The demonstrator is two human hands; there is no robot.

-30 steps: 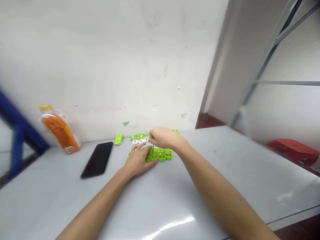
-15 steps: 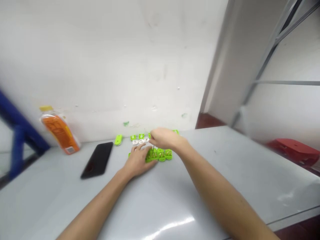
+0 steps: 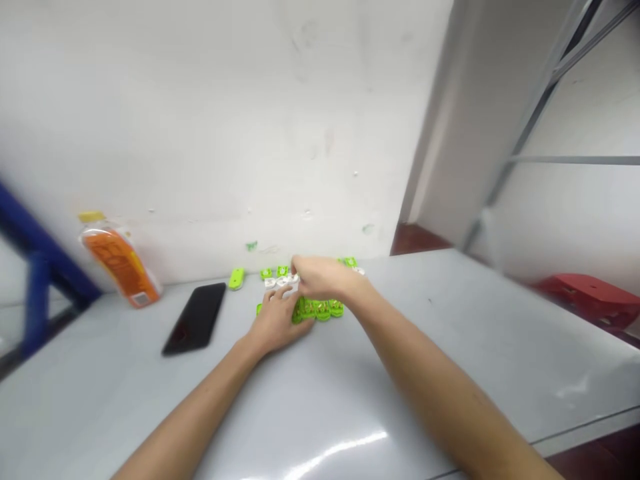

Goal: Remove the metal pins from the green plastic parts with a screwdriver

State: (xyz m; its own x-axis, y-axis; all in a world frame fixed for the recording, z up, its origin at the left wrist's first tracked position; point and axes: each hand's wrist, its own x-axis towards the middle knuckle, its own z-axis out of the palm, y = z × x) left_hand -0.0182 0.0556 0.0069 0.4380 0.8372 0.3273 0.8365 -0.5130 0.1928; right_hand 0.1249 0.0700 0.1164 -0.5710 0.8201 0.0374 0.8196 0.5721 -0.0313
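Observation:
A row of small bright green plastic casings [image 3: 323, 310], open at the top with brass-coloured parts inside, lies on the grey table. My left hand [image 3: 276, 321] bridges the row, thumb along its near edge and fingers over its far side, holding it down; part of the row is hidden beneath. Just above the casings, my right hand [image 3: 320, 277] is closed in a pinch on a thin tool. The tool's dark shaft shows half a second ago but is now hidden by the hand. White pieces [image 3: 283, 282] lie just behind the left fingers.
More green pieces [image 3: 266, 273] line the wall side. A lone green casing [image 3: 236, 279] lies near a black phone [image 3: 195, 319]. An orange-labelled bottle [image 3: 120, 260] stands at the back left. A red stool [image 3: 590, 299] is beyond the table's right edge.
My right hand has shifted slightly left along the row, and the tool's shaft has gone out of sight. My left hand keeps its place on the casings.

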